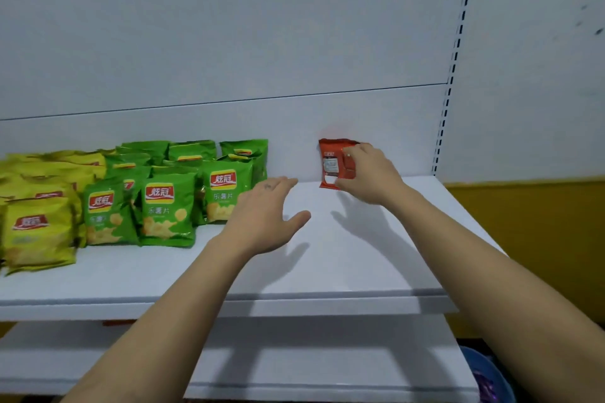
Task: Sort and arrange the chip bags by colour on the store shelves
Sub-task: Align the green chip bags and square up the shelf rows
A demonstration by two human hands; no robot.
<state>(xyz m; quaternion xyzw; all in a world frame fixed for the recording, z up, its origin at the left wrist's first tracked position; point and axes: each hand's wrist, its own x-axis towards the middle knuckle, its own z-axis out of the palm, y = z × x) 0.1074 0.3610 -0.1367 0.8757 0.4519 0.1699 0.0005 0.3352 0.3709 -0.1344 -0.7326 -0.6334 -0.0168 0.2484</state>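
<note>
Crinkly red bag (332, 162) upright at the back of the white shelf (327, 271)

My right grip (370, 173) pinches it by the right edge, label side facing me, against the smooth back panel (294, 141), well apart from the glossy green bags (167, 206). My left grip (265, 216) is spread flat over the matte shelf just beside the greens; puffy yellow bags (39, 229) sit further left.
</note>
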